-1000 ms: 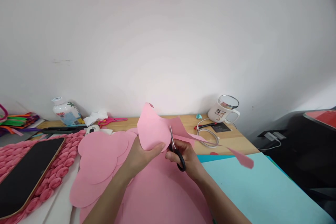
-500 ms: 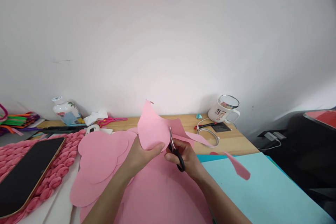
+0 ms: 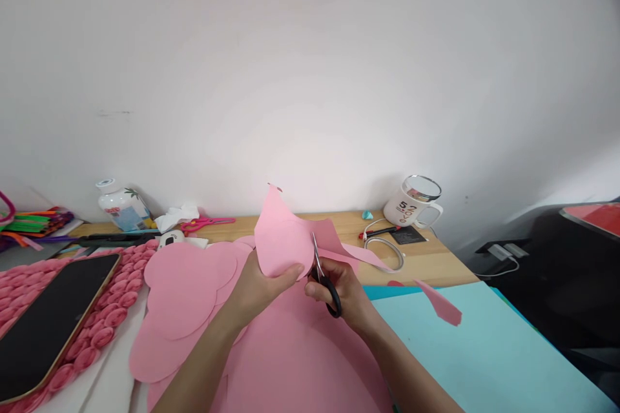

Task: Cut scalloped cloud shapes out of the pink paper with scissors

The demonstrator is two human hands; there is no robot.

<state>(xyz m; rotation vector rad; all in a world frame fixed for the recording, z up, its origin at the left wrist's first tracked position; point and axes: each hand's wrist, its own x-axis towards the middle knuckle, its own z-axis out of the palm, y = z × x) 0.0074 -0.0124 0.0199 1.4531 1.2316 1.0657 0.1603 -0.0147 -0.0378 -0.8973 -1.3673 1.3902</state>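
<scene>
My left hand [image 3: 264,287] is closed on a piece of pink paper [image 3: 283,242], thumb on its near face. The paper stands up with a pointed tip, and a cut strip curls off to its right. In my right hand [image 3: 341,287] is a pair of scissors [image 3: 329,293] with black handles. Its blades lie at the paper's right edge, just beside my left thumb. Beneath both hands spreads a large pink sheet [image 3: 300,355]. Rounded pink cut-outs [image 3: 181,290] overlap in a pile left of my left forearm.
A phone [image 3: 53,322] rests on a pink braided mat [image 3: 109,319] at left. Light blue paper [image 3: 450,361] lies at right, with a pink scrap [image 3: 440,306] over it. Along the wall are a bottle [image 3: 123,206], pink scissors [image 3: 206,223], a mug [image 3: 407,206] and a coiled cable [image 3: 387,248].
The pink scrap at the right has shifted slightly. Both hands, the scissors and the held paper stay almost where they were.
</scene>
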